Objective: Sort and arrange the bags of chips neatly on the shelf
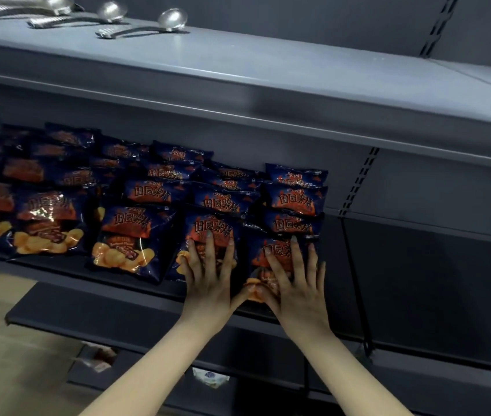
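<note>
Resting flat, left hand [208, 277] and right hand [296, 285] touch bags [203, 222] lettered 田园薯片.

- Dark blue chip bags with orange lettering [136, 232] lie in overlapping rows on the dark grey metal shelf [58, 270].
- The left grip [208, 277] lies flat, fingers spread, on a front-row bag [208, 226].
- The right grip [295, 283] presses flat on the rightmost front bag [256, 250], just beside it.
- Three silvery metal ladles [172, 19] rest on the pale grey upper shelf [268, 64].
</note>
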`<state>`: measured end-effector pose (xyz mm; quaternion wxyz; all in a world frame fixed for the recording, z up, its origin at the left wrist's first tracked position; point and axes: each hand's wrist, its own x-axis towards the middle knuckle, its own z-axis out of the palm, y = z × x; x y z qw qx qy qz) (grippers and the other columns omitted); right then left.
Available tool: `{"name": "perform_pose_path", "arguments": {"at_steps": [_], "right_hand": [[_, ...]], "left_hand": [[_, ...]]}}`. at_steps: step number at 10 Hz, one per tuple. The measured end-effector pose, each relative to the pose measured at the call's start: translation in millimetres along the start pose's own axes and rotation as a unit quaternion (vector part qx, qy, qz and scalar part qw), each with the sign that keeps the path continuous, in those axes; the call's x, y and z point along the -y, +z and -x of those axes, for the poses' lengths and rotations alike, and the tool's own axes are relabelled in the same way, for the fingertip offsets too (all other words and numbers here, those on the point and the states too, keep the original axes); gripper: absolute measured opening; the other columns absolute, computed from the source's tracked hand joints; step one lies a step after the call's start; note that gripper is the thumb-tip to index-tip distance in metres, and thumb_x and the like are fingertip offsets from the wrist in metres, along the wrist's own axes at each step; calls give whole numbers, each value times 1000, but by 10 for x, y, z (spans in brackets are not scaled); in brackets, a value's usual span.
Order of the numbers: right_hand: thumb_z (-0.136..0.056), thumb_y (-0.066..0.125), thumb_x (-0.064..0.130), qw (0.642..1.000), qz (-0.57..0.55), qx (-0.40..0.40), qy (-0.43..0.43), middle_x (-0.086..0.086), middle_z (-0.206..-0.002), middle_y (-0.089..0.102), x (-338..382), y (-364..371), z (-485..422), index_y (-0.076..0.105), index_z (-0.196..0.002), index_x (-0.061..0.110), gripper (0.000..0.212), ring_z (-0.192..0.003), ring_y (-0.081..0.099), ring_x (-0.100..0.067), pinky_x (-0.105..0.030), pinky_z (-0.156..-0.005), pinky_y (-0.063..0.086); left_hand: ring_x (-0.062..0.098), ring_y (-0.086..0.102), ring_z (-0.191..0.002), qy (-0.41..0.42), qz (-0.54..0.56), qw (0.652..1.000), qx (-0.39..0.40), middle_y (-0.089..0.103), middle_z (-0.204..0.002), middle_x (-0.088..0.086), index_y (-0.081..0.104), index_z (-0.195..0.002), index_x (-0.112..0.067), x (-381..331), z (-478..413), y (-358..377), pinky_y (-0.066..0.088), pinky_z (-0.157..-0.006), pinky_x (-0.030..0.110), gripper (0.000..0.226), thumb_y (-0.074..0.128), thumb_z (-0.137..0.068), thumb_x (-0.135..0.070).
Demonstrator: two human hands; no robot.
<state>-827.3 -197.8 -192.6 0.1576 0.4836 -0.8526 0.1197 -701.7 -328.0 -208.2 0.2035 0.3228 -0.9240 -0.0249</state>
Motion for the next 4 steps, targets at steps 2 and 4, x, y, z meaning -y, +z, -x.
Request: {"name": "perform_pose_path", "arguments": {"at_steps": [2, 4], "right_hand": [[-88, 13, 71, 1000, 15, 16, 19, -10, -158, 3, 23, -10, -21, 8, -149, 39, 69, -141, 4, -39, -60, -108, 18], [-89, 12, 72, 1000, -28, -3, -12, -6, -159, -11, -25, -129, 64, -2, -149, 38, 70, -143, -9, -35, -66, -107, 9]], "left_hand": [[51, 2, -137, -8, -21, 999, 28, 3, -154, 24, 8, -150, -16, -12, -24, -47, 17, -103, 69, 89, 13, -84, -76], [42, -5, -140, -29, -10, 999, -18, -6, -156, 19, 7, -150, -16, -54, 131, -257, 18, -106, 64, 92, 11, -83, -79]]}}
